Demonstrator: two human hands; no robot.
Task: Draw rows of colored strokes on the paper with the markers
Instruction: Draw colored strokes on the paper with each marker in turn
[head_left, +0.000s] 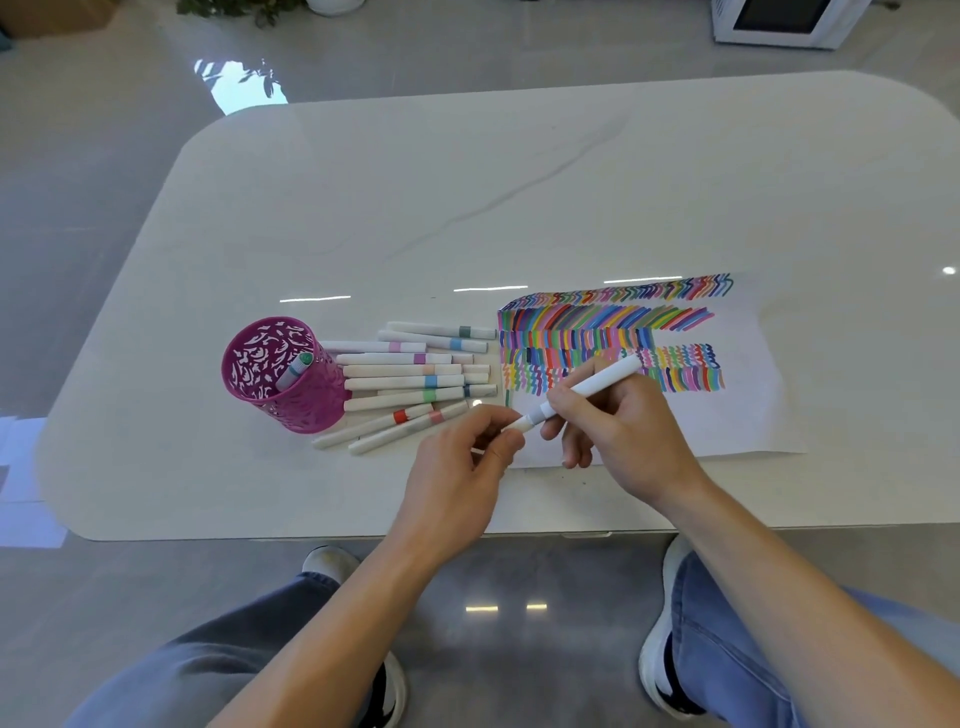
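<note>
At the near-left corner of the paper (753, 415), the right hand (623, 431) grips the marker (602, 382) by its barrel; the left hand (457, 462) pinches its cap (519, 425), probably to pull or seat it; spare markers (405, 384) lie just left of the paper.

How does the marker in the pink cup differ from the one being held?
The cup marker leans alone inside the pink cup, untouched; the held marker slants over the paper, gripped by the right hand. The cup marker shows a green end; the held marker's near end is pinched by the left hand. Both have pale barrels.
</note>
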